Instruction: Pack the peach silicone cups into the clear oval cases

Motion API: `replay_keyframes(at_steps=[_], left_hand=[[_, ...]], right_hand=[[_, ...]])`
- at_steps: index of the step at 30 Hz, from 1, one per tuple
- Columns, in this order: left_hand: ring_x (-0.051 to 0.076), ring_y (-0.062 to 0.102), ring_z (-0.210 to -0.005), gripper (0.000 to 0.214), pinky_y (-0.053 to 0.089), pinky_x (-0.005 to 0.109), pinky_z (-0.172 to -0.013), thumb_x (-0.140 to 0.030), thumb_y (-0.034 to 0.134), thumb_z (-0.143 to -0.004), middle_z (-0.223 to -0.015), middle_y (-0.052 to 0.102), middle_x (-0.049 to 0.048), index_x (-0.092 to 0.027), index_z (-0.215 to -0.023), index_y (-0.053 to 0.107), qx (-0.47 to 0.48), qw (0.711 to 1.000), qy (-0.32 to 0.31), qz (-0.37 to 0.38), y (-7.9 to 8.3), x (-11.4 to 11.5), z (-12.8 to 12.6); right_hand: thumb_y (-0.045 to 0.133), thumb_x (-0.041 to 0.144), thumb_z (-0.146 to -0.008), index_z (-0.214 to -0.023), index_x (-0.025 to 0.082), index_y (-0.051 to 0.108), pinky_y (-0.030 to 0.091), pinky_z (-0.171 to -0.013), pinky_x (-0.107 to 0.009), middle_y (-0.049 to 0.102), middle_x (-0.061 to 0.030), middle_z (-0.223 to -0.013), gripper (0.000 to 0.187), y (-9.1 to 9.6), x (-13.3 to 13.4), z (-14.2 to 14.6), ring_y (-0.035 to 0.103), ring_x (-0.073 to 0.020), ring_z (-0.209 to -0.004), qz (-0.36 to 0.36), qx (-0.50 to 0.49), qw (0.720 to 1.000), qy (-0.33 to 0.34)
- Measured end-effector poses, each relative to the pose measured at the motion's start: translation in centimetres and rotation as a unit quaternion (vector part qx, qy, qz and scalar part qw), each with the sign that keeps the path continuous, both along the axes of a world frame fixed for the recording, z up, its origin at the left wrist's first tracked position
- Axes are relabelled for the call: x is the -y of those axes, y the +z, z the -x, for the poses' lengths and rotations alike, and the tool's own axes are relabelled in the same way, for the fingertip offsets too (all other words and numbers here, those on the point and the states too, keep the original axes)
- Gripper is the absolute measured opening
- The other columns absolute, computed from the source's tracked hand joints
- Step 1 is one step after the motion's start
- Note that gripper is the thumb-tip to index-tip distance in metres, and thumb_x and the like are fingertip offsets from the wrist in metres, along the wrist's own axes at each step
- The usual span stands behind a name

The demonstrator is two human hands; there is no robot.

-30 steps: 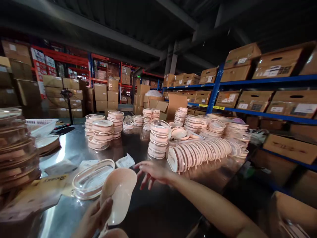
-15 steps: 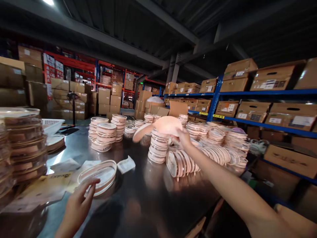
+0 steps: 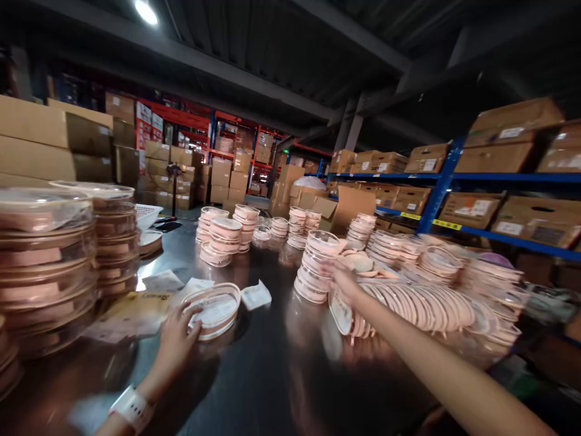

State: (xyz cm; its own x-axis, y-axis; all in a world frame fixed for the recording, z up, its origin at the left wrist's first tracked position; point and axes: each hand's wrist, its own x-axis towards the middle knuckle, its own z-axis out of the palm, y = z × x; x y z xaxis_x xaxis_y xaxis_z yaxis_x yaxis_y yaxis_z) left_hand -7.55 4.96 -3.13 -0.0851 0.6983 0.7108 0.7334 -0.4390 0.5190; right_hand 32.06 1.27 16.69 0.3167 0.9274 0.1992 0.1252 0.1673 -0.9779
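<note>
My left hand (image 3: pixel 176 339), with a white band on its wrist, lies on the near rim of a clear oval container (image 3: pixel 214 307) on the steel table (image 3: pixel 254 381), fingers curled over its edge. My right hand (image 3: pixel 342 281) reaches far across the table. It hovers at the near end of a leaning row of pink oval lids (image 3: pixel 408 306), beside a stack of clear containers (image 3: pixel 315 266). That hand's fingers are smeared by motion. Loose pink dishes (image 3: pixel 358 261) lie just beyond it.
Tall stacks of filled clear containers (image 3: pixel 45 266) stand at the left edge. More stacks (image 3: pixel 227 236) stand farther back. White packets (image 3: pixel 256 295) and yellow sheets (image 3: pixel 136 309) lie near the oval container. Blue shelving with cardboard boxes (image 3: pixel 499 212) lines the right side.
My right hand carried the pink dish from near me across to the stacks, and the dish is no longer seen in it. My left hand moved onto the clear oval container.
</note>
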Motion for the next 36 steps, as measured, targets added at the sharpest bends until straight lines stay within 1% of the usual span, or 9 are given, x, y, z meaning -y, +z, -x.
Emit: replay_keyframes(at_steps=[4,6,9,12,16,20,26,31,36], left_hand=[[0.037,0.059,-0.12,0.036,0.048,0.062,-0.097,-0.033,0.041,-0.087,-0.121,0.067,0.0177,-0.018,-0.097,0.073,-0.025,0.999,0.032,0.015,-0.1,0.8,-0.8],[0.039,0.053,-0.128,0.034,0.041,0.068,-0.102,-0.029,0.041,-0.089,-0.13,0.064,0.0187,-0.018,-0.099,0.072,-0.063,0.997,0.034,0.015,0.2,1.5,-1.3],[0.038,0.051,-0.132,0.032,0.033,0.067,-0.11,-0.025,0.044,-0.09,-0.135,0.063,0.0198,-0.015,-0.107,0.069,-0.171,0.985,0.035,0.004,1.2,2.7,-1.8],[0.036,0.06,-0.122,0.029,0.04,0.061,-0.106,-0.023,0.047,-0.091,-0.123,0.069,0.0192,-0.014,-0.108,0.068,-0.243,0.968,0.064,0.02,2.5,4.0,-2.5],[0.037,0.064,-0.115,0.023,0.045,0.062,-0.101,-0.025,0.053,-0.09,-0.12,0.071,0.018,-0.018,-0.104,0.07,-0.254,0.96,0.109,0.048,3.0,4.8,-3.6],[0.04,0.061,-0.123,0.028,0.047,0.064,-0.101,-0.026,0.056,-0.091,-0.131,0.066,0.0224,-0.018,-0.115,0.069,-0.265,0.956,0.124,0.017,1.5,4.0,-4.1],[0.033,0.065,-0.119,0.042,0.055,0.054,-0.097,-0.026,0.058,-0.091,-0.128,0.07,0.0171,-0.023,-0.132,0.063,-0.302,0.945,0.112,-0.059,0.3,2.6,-3.1],[0.034,0.066,-0.117,0.042,0.058,0.054,-0.092,-0.031,0.058,-0.09,-0.128,0.07,0.0186,-0.021,-0.13,0.064,-0.302,0.942,0.137,-0.054,0.5,2.1,-2.3],[0.036,0.061,-0.125,0.046,0.05,0.059,-0.101,-0.021,0.059,-0.087,-0.134,0.066,0.0179,-0.021,-0.133,0.063,-0.298,0.936,0.19,-0.004,0.2,1.5,-1.3]], right_hand=[[0.074,0.01,-0.067,-0.091,0.019,0.073,0.056,-0.082,-0.037,0.074,-0.004,-0.089,0.025,-6.4,0.4,7.4,0.069,-0.0234,-0.086,0.066,0.186,0.969,0.147],[0.074,0.008,-0.063,-0.097,0.019,0.073,0.051,-0.096,-0.043,0.074,-0.0073,-0.104,0.036,-9.1,-0.5,10.9,0.068,-0.0276,-0.101,0.06,0.259,0.947,0.18],[0.064,0.006,-0.069,-0.111,0.016,0.07,0.04,-0.111,-0.041,0.067,-0.0109,-0.126,0.044,-11.9,-4.0,15.0,0.059,-0.027,-0.122,0.023,0.337,0.922,0.191],[0.05,0.005,-0.078,-0.12,0.015,0.066,0.039,-0.112,-0.039,0.065,-0.0127,-0.13,0.045,-13.6,-9.1,17.9,0.057,-0.0245,-0.126,-0.01,0.383,0.907,0.176],[0.052,0.009,-0.083,-0.124,0.015,0.065,0.039,-0.112,-0.046,0.062,-0.017,-0.133,0.044,-15.2,-15.3,20.6,0.054,-0.0312,-0.129,-0.05,0.425,0.891,0.149],[0.068,0.017,-0.079,-0.123,0.017,0.066,0.029,-0.118,-0.05,0.058,-0.0179,-0.141,0.044,-16.5,-20.3,23.4,0.041,-0.0366,-0.141,-0.111,0.454,0.871,0.151],[0.044,0.007,-0.089,-0.132,0.012,0.061,0.017,-0.12,-0.056,0.05,-0.0207,-0.149,0.046,-16.9,-26.3,26.7,0.034,-0.033,-0.146,-0.154,0.482,0.855,0.116],[0.036,0.004,-0.088,-0.141,0.016,0.055,0.022,-0.119,-0.054,0.05,-0.0173,-0.15,0.057,-16.3,-27.6,27.1,0.036,-0.0291,-0.145,-0.143,0.525,0.833,0.095],[0.035,0.005,-0.09,-0.144,0.012,0.051,0.033,-0.11,-0.061,0.051,-0.0233,-0.147,0.057,-15.9,-25.2,26.3,0.041,-0.0369,-0.14,-0.125,0.543,0.829,0.047]])
